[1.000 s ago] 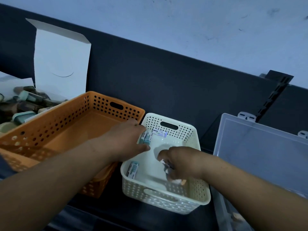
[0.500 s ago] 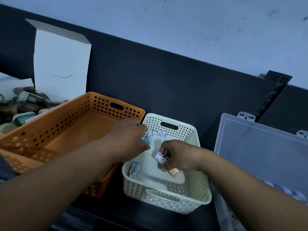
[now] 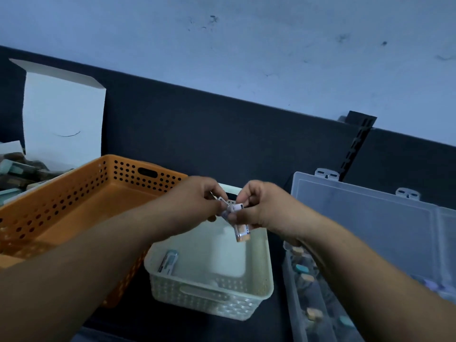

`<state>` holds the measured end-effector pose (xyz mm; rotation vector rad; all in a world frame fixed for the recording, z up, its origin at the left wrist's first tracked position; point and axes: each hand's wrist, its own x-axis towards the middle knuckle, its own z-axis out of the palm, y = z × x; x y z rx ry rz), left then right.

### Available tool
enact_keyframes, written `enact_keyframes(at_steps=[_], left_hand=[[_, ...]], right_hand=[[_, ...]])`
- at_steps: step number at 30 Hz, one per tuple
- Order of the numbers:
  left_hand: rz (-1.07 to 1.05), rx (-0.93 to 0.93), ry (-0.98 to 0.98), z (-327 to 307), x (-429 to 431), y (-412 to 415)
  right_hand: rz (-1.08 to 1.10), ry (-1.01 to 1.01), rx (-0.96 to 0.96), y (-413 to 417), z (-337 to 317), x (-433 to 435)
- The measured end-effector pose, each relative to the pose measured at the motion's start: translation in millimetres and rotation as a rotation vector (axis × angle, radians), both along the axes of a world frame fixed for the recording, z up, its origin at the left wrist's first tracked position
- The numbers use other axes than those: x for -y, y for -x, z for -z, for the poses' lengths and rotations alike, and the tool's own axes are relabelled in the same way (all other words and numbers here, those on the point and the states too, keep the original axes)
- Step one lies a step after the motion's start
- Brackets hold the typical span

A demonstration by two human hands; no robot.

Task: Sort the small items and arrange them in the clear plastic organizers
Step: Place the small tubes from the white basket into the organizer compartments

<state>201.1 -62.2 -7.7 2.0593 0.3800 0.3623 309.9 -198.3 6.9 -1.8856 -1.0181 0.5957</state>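
Left hand [image 3: 197,203] pinches a small item [image 3: 220,199], right hand [image 3: 261,208] grips a few, an orange-capped item [image 3: 242,233] sticking out below, both over the white basket [image 3: 269,267]. Best to sort by cap colour with a tight pinch, then swing right to the open organizer [image 3: 293,292] just beside the basket, where a loose item [image 3: 169,262] lies. Orange basket [image 3: 74,193] and carton [image 3: 61,114] sit left, out of the way.

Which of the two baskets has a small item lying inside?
The white basket, right of the orange basket: one item lies by its left wall. The orange one's visible floor is bare.
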Motion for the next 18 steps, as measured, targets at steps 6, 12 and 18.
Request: enact_keyframes(at_steps=[6, 12, 18], left_hand=[[-0.006, 0.029, 0.254, -14.0, 38.1, -23.8], [-0.067, -0.006, 0.428, -17.5, 83.7, -53.6], [0.060, -0.036, 0.609, -24.5, 131.9, -75.8]], right_hand=[[0.106, -0.152, -0.201, -21.7, -18.5, 49.4], [0.198, -0.182, -0.379, -44.9, -25.0, 103.8], [0.241, -0.242, -0.442, -71.5, -27.5, 157.1]])
